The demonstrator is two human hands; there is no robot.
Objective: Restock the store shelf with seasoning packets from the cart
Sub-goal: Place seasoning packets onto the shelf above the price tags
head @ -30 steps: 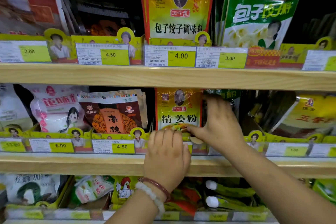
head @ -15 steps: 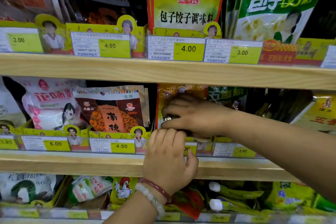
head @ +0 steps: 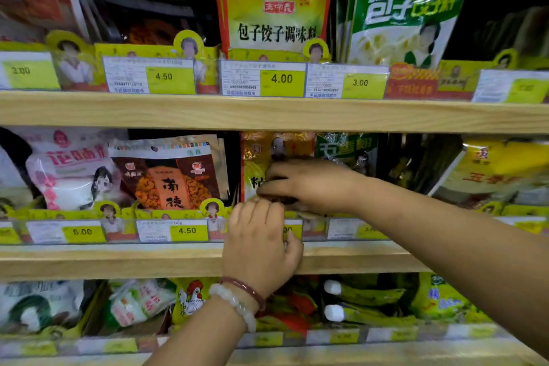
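Head view shows both hands working at the middle shelf (head: 178, 258), in the slot that holds the yellow seasoning packet (head: 252, 154).

Risks from this position:
- Packet tipping forward. The yellow seasoning packet stands upright behind the low front rail of price tags (head: 187, 230). If the right hand (head: 309, 184) withdraws before the packet's bottom edge is seated behind the rail, the packet is likely to lean out or slide off the shelf edge.
- Neighbour disturbance. The brown packet (head: 169, 175) stands just beside the slot on the left and the green packet (head: 344, 147) just beside it on the right. A sideways push could shift either one out of line.
- Rail displacement. The left hand (head: 261, 246) bears on the rail; a hard press may dislodge a price tag.

Hand states:
- Right hand: fingers curled across the front face of the yellow seasoning packet, thumb low near its bottom edge. It appears to be gripping the packet, although the contact is partly hidden by the left hand's knuckles.
- Left hand: fingers bent over the top of the rail, thumb at its front, directly below the right hand.

Packet position: on the middle shelf, upright, its upper part visible above the right fingers (head: 279, 171), its lower part hidden behind both hands.
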